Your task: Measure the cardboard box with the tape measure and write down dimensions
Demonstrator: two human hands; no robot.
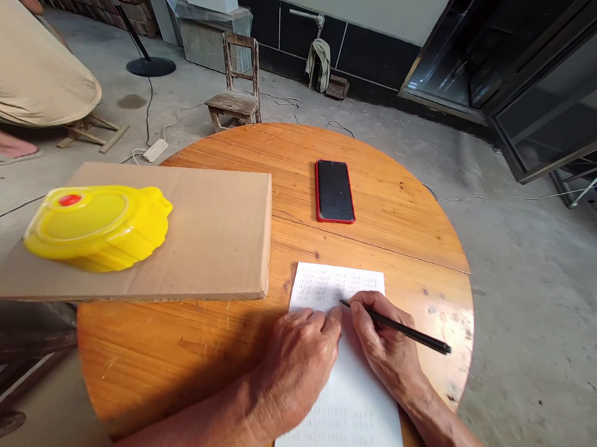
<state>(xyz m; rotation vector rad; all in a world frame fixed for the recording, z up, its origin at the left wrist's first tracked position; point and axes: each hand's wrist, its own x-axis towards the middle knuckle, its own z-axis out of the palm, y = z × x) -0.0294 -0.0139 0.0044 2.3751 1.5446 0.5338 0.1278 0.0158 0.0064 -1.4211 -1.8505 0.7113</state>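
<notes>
A sheet of white paper (334, 385) lies on the round wooden table, with rows of small handwritten characters near its top and fainter ones near its bottom. My right hand (385, 335) grips a black pen (407, 332), whose tip touches the paper at the lower written row. Resting on the paper's left side, my left hand (304, 357) has its fingers curled in, the thumb side close to the pen tip. Its fingertips are partly hidden, and nothing shows in its grip.
A phone in a red case (335, 191) lies beyond the paper. To the left, a yellow plastic case with a red spot (98, 226) sits on a cardboard box (217, 239). Behind the table (399, 209) stands a small wooden chair (237, 100). A seated person's draped clothing (37, 63) shows at far left.
</notes>
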